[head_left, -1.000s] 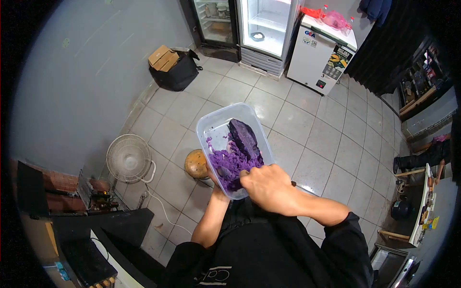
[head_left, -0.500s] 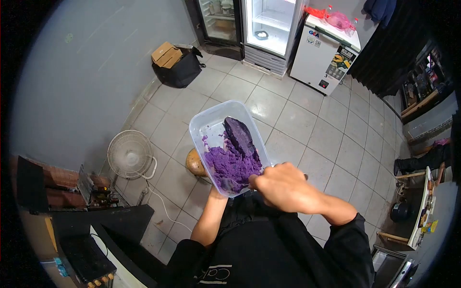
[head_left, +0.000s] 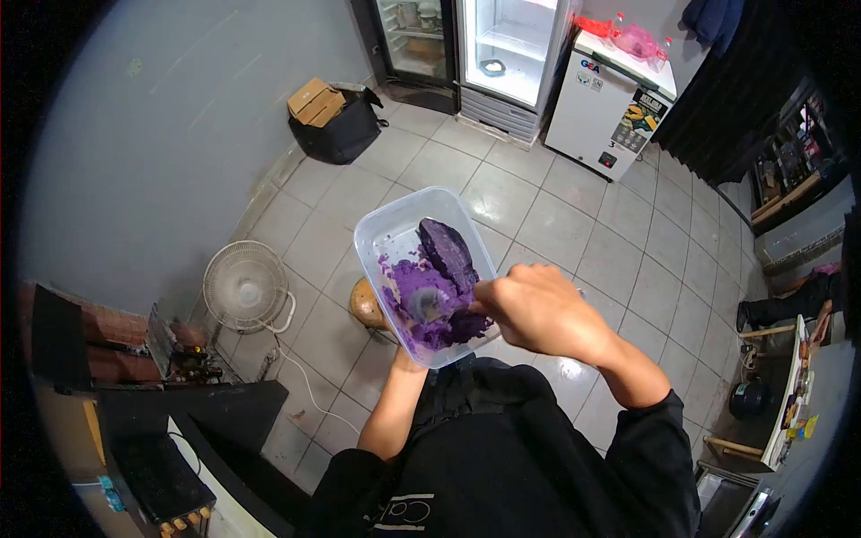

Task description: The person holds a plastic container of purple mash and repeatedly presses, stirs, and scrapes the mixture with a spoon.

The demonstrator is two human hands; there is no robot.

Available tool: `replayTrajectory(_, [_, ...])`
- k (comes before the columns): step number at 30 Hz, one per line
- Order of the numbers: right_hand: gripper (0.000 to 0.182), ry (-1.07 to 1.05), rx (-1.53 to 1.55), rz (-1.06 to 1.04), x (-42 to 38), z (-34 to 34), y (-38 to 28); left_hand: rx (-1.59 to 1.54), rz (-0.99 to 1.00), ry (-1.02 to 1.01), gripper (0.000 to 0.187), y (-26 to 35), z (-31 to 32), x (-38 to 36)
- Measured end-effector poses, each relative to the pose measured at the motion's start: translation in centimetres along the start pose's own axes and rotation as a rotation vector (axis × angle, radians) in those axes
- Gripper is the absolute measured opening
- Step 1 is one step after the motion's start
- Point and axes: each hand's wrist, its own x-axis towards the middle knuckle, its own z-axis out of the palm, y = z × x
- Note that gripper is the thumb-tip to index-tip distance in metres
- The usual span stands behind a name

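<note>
- Mash of crumbly, vivid purple flesh [head_left: 441,334] lies in the near half of a rectangular, translucent plastic container [head_left: 378,218], held in front of the black-clad torso.
- Lump of dark-skinned, purple flesh [head_left: 447,250], long and largely whole, lies along the container's right side, touching the mash.
- Spoon with a rounded, greyish bowl [head_left: 425,306], blurred, sits in the mash; the step in hand looks like pressing or turning it through the crumbs.
- Right hand [head_left: 542,309] has its grip closed round the spoon's handle, above the container's right rim.
- Left hand [head_left: 408,360] supports the container at its near-left end; its fingers are hidden, so I cannot tell how wide that grip is.
- Another stroke would call for a firm right grip, steady left support and care near the rim, where crumbs could spill.
- Beyond the container's left side, lower down, is a round, orange-brown object [head_left: 365,304]; farther left stands a white, round-caged fan [head_left: 245,285] on the grey tiled floor [head_left: 319,250].
</note>
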Motion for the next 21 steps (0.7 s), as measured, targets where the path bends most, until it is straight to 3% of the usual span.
replayTrajectory(1, [0.012, 0.025, 0.009, 0.025, -0.1, -0.8, -0.1, -0.491, 0.046, -0.164, 0.07, 1.1, 2.8, 1.2])
replayTrajectory(4, [0.017, 0.078, 0.155, 0.032, 0.4, -0.3, 0.3, -0.197, 0.042, 0.167, 0.063, 1.4, 3.8, 1.5])
replayTrajectory(5, [0.018, 0.079, 0.211, 0.023, 0.7, 0.5, 0.4, -0.358, 0.008, 0.123, 0.072, 0.8, 2.1, 1.4])
replayTrajectory(9, [0.02, 0.091, 0.179, 0.066, 0.4, 0.6, -0.4, -0.432, -0.054, 0.331, 0.067, -0.3, 0.6, 1.7])
replayTrajectory(12, [0.021, 0.124, 0.184, 0.073, -0.3, -0.2, -0.6, -0.417, -0.036, 0.351, 0.072, -0.3, 1.1, 1.4])
replayTrajectory(15, [0.014, 0.096, -0.134, 0.096, -1.1, 0.4, -0.5, -0.421, 0.031, -0.023, 0.063, 1.8, 4.5, 2.0])
replayTrajectory(18, [0.006, 0.084, -0.259, 0.13, -1.3, 0.8, -0.9, -0.36, 0.015, 0.195, 0.082, 0.8, 3.6, 1.8])
replayTrajectory(21, [0.008, -0.01, -0.215, 0.046, -1.2, 2.3, -1.1, -0.369, 0.014, 0.202, 0.082, 0.2, 2.7, 1.8])
